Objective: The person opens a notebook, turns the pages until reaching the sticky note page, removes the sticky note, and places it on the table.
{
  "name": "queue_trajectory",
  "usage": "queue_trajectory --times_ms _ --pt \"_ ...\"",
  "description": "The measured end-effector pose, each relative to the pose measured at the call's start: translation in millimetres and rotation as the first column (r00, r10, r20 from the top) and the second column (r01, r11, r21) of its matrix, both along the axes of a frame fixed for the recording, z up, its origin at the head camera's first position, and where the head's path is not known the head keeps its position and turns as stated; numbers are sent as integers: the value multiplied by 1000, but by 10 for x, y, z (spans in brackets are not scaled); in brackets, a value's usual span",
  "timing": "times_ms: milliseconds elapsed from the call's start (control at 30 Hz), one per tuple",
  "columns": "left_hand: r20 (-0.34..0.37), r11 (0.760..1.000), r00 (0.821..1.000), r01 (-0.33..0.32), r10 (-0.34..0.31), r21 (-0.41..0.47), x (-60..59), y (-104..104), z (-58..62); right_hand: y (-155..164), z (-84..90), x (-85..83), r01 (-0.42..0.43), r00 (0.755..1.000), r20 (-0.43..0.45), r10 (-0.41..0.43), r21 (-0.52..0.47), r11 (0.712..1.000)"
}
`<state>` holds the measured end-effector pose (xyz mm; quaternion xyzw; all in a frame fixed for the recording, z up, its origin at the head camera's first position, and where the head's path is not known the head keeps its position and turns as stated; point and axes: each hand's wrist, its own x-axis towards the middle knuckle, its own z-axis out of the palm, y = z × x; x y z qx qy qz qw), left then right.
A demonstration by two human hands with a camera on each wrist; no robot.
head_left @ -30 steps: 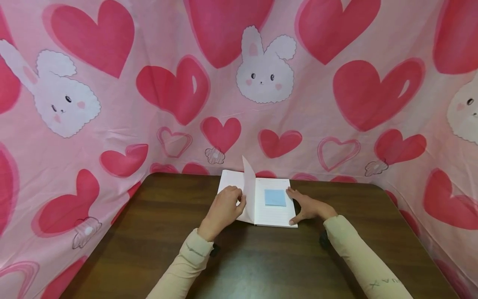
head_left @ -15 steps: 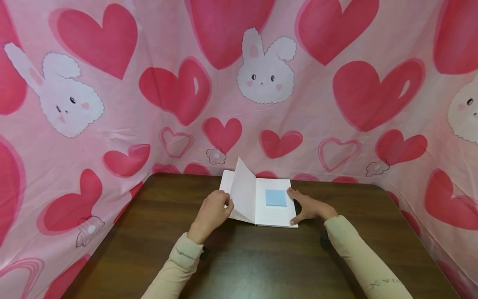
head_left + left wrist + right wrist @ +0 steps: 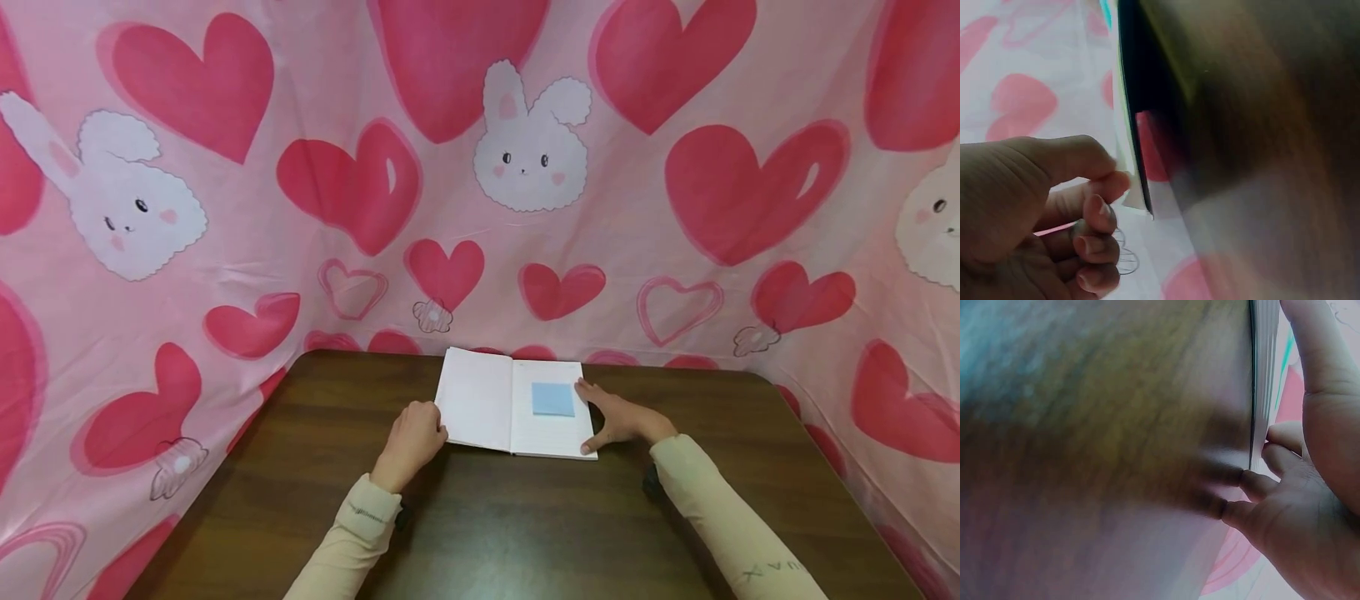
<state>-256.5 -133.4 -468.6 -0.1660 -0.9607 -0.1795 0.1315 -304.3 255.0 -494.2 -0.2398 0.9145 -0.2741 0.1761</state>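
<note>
An open notebook (image 3: 480, 404) lies flat on the dark wooden table (image 3: 525, 525), with a blue sticky note (image 3: 552, 399) on its right page. My left hand (image 3: 431, 425) is at the notebook's lower left corner with curled fingers. In the left wrist view the left hand (image 3: 1107, 178) pinches the edge of the left page (image 3: 1130, 169) between thumb and fingertip. My right hand (image 3: 603, 417) rests on the notebook's right edge, fingers stretched along it and thumb at the lower corner. The right wrist view shows the right hand (image 3: 1285, 462) against the stack of pages (image 3: 1263, 375).
A pink cloth (image 3: 525, 208) printed with red hearts and white bunnies hangs close behind the table and around both sides. The table's rounded back corners meet the cloth. Bare wood lies in front of the notebook.
The page that stood upright has swung left and now lies flat on the left side. My left hand moved left and down with it. The right hand stayed put.
</note>
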Motion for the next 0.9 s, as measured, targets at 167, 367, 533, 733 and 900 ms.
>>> queue_trajectory --times_ms 167,367,533,733,900 --pt "105 1000 994 -24 24 -4 -56 -8 -64 -3 13 -3 7 1000 0 -7 4 1000" --pt "183 999 982 -31 36 -30 -116 -16 -151 -5 23 6 -3 1000 3 3 -5 1000" --pt "234 999 971 -43 44 -5 -126 -34 -180 -15 20 13 -13 1000 2 13 -18 1000" --pt "301 995 951 -83 65 49 -146 -57 -179 -22 19 15 -25 1000 0 25 -18 1000" --pt "239 990 963 -139 128 31 -183 -17 -128 -8 23 19 -26 1000 8 26 -18 1000"
